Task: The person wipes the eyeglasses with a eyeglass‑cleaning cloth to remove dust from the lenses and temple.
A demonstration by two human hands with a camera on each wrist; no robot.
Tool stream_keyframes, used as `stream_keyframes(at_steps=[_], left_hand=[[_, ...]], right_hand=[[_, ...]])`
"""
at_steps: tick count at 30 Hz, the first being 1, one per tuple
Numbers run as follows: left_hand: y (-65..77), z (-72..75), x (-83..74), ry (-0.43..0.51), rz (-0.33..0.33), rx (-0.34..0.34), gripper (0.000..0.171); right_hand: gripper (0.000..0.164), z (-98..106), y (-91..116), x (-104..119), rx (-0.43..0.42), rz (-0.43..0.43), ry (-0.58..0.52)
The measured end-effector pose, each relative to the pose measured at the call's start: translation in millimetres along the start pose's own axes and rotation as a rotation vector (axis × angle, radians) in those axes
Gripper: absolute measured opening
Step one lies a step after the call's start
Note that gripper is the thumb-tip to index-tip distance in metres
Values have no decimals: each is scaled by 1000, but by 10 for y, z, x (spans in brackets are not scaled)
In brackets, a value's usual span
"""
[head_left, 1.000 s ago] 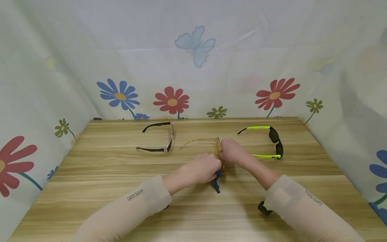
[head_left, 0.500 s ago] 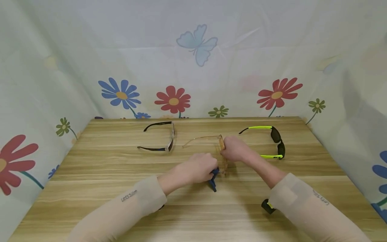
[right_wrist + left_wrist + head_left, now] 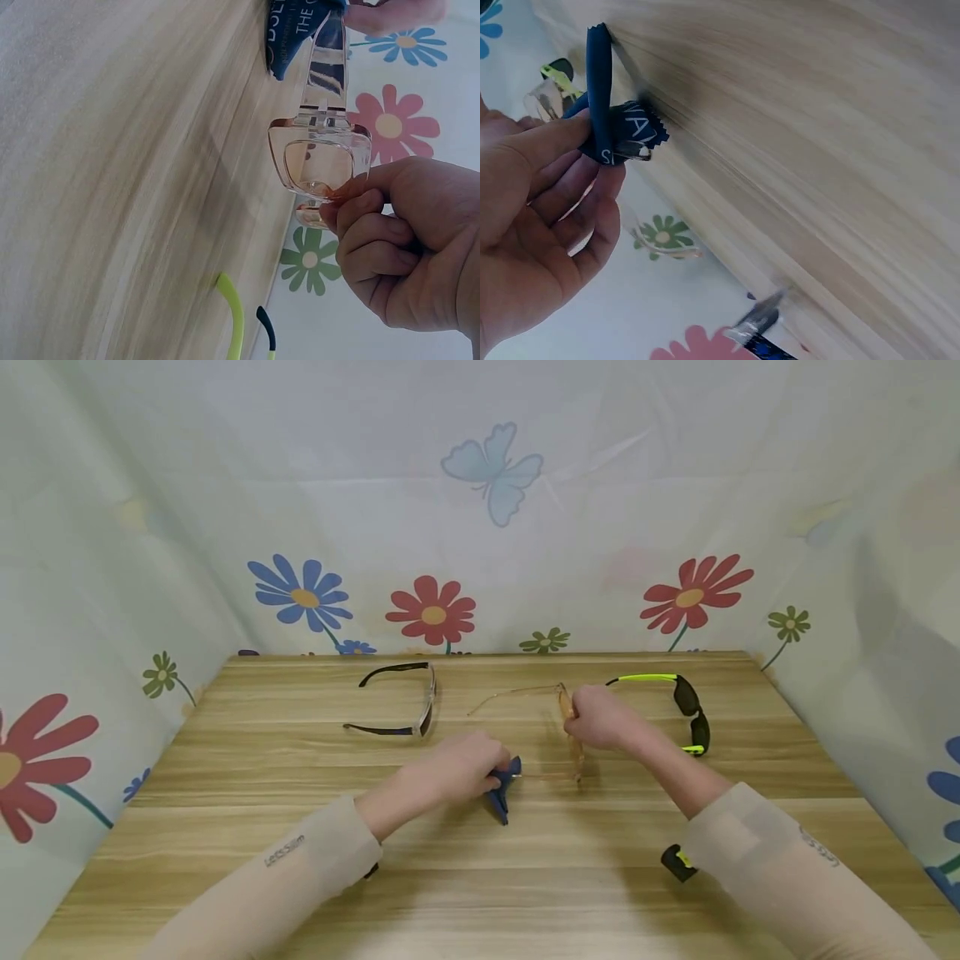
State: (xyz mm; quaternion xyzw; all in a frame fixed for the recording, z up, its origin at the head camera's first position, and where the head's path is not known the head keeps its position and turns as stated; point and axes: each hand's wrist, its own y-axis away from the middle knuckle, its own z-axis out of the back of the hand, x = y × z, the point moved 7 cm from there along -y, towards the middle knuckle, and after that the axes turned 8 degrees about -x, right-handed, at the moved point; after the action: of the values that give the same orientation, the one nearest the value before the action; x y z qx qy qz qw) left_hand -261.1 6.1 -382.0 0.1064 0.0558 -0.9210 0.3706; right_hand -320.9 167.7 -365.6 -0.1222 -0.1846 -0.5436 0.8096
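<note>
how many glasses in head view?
3 for certain: clear-framed pair, left; amber pair, middle, pinched by the right hand; green pair, right. Dark pieces by the left sleeve and right sleeve may be more, partly hidden.

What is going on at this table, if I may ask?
A person's right hand grips the front of clear amber plastic glasses over a wooden table, while the left hand pinches a dark blue cloth with white lettering at the end of one temple arm. Also lying unfolded are clear-framed sunglasses with dark arms to the left, and black-lensed sunglasses with lime arms to the right.
</note>
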Motion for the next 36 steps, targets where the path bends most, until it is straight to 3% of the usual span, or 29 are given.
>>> stream_keyframes(at_steps=[11,20,26,30,33,36], left_hand=[[148,73,364,-64,74,-91,17],[246,410,515,67,116,-196,8],[307,664,714,156,213,-301,6],[368,796,846,143,282,-363,11],[415,854,955,106,318,-362,14],[456,870,1070,90,339,-305,10]], right_hand=[[48,104,9,-173,-41,23,-43],[48,126,10,-422,-75,-44,-24],[48,111,6,-542,-76,-76,-21],[47,97,3,-611,-76,-107,-13],[45,84,1,-645,-77,-120,-6],[44,86,0,-665,-81,-131,-2]])
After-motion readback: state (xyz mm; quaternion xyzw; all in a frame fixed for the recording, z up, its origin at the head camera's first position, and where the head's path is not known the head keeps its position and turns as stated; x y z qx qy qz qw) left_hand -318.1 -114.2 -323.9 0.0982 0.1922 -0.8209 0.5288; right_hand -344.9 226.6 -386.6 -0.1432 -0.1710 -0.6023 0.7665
